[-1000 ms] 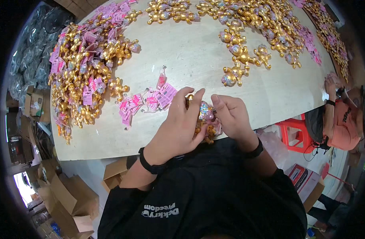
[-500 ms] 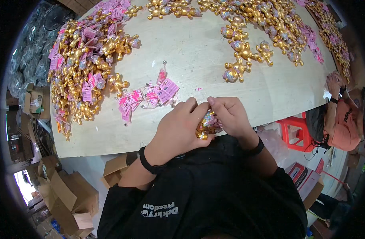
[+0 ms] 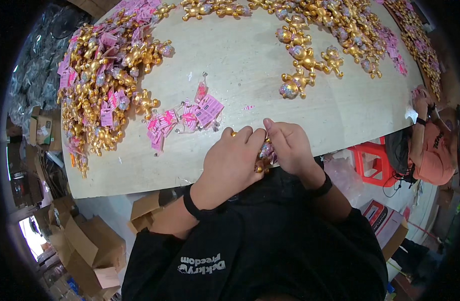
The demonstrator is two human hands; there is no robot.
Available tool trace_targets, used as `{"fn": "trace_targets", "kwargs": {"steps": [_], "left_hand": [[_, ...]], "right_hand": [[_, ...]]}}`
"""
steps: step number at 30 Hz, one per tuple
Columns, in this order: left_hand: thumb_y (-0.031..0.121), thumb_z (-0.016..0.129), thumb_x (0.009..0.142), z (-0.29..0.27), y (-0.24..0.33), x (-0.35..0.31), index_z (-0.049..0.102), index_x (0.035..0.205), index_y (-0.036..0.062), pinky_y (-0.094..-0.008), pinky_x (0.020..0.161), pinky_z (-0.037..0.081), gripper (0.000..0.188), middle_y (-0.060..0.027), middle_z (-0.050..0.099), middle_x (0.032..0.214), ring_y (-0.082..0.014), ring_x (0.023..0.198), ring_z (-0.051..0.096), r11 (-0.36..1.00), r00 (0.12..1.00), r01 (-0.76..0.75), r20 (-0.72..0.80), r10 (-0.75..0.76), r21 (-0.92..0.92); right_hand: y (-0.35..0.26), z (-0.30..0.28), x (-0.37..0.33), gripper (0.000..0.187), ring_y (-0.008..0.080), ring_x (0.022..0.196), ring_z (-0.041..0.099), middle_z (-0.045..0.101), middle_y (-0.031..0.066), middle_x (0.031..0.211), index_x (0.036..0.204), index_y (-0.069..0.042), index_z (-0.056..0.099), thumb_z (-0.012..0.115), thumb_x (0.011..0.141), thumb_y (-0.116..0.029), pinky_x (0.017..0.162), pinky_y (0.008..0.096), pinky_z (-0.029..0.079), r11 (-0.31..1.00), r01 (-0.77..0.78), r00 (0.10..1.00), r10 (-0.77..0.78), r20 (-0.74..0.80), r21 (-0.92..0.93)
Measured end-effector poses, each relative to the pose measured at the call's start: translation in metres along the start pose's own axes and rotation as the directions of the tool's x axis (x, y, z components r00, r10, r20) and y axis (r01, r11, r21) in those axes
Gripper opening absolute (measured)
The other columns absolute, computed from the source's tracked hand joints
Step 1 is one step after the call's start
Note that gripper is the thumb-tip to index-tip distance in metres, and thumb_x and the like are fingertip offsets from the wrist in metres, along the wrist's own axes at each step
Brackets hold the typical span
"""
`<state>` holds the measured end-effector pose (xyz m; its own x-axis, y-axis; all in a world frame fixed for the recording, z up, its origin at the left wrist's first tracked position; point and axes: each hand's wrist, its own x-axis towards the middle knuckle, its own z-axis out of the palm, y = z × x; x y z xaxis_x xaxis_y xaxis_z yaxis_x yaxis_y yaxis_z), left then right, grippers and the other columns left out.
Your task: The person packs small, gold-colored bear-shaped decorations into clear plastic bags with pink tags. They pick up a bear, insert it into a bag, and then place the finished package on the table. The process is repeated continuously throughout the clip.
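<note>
Hands drawn nearer, left hand (image 3: 233,163), right hand (image 3: 289,146) fingers closed on half-hidden gold figure (image 3: 264,154)

Two hands of the wearer are counted, the left hand (image 3: 231,163) and the right hand (image 3: 289,146); one gold figure (image 3: 264,156) is held between them; two dark wristbands are seen, one on each wrist; one loose cluster of pink tags (image 3: 186,119) is counted on the tabletop (image 3: 250,65), the tags in it being too overlapped to be numbered; one large heap of gold figures (image 3: 102,85) is seen at the left, its pieces too many to be told; about five gold figures (image 3: 310,65) are counted in the small group right of centre; one red stool (image 3: 371,165) is seen; one other person (image 3: 433,145) is counted at the right edge; several cardboard boxes (image 3: 89,246) are seen below the table.
</note>
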<state>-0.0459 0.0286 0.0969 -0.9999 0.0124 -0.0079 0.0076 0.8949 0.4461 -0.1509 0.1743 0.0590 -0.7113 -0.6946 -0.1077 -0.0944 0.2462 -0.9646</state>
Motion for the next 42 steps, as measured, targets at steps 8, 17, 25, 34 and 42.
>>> {"fn": "trace_targets", "kwargs": {"steps": [8,17,25,34,42], "left_hand": [[0.015,0.087,0.064,-0.002,0.020,-0.010,0.059,0.116,0.0070,-0.0399,0.069,0.057,0.060,-0.0102,0.061,0.100,-0.0361,0.088,0.061,0.996,0.997,0.057,-0.062,-0.053,0.074],[0.015,0.086,0.065,0.001,0.019,-0.009,0.060,0.109,0.0061,-0.0373,0.063,0.056,0.052,-0.0099,0.061,0.095,-0.0344,0.085,0.061,0.992,0.997,0.032,-0.072,-0.024,0.119],[0.018,0.084,0.068,0.009,0.022,-0.014,0.056,0.119,0.0006,-0.0438,0.076,0.053,0.060,-0.0155,0.061,0.104,-0.0377,0.088,0.059,0.999,0.997,0.026,-0.069,-0.028,-0.028],[0.022,0.084,0.070,0.006,0.018,-0.011,0.044,0.136,-0.0012,-0.0477,0.087,0.053,0.081,-0.0213,0.061,0.114,-0.0407,0.100,0.062,0.937,0.994,0.093,0.086,-0.067,-0.337],[0.023,0.085,0.071,0.001,0.017,-0.012,0.027,0.154,0.0016,-0.0469,0.090,0.054,0.103,-0.0245,0.062,0.114,-0.0413,0.104,0.064,0.922,0.993,0.083,0.105,-0.047,-0.378]], "right_hand": [[-0.008,0.007,-0.011,0.044,0.0400,0.056,0.053,0.055,0.0231,0.064,0.076,0.004,0.058,0.049,0.109,-0.024,0.057,0.0450,0.042,0.995,0.033,0.998,-0.039,-0.056,-0.091],[-0.003,0.008,-0.012,0.041,0.0425,0.059,0.055,0.056,0.0230,0.065,0.075,0.003,0.058,0.051,0.108,-0.021,0.057,0.0464,0.043,0.991,0.074,0.996,-0.080,-0.047,-0.107],[-0.026,-0.016,-0.009,0.038,0.0395,0.056,0.057,0.059,0.0208,0.064,0.075,0.002,0.064,0.057,0.104,-0.021,0.054,0.0424,0.045,0.972,0.118,0.991,-0.102,0.086,-0.204],[-0.022,-0.026,-0.006,0.033,0.0365,0.057,0.060,0.061,0.0154,0.064,0.071,-0.004,0.066,0.065,0.099,-0.021,0.055,0.0417,0.048,0.861,0.375,0.927,-0.355,0.123,-0.344],[-0.013,-0.031,-0.009,0.034,0.0356,0.059,0.057,0.054,0.0128,0.064,0.072,-0.005,0.057,0.064,0.099,-0.024,0.054,0.0435,0.044,0.743,0.534,0.842,-0.510,0.175,-0.404]]}}
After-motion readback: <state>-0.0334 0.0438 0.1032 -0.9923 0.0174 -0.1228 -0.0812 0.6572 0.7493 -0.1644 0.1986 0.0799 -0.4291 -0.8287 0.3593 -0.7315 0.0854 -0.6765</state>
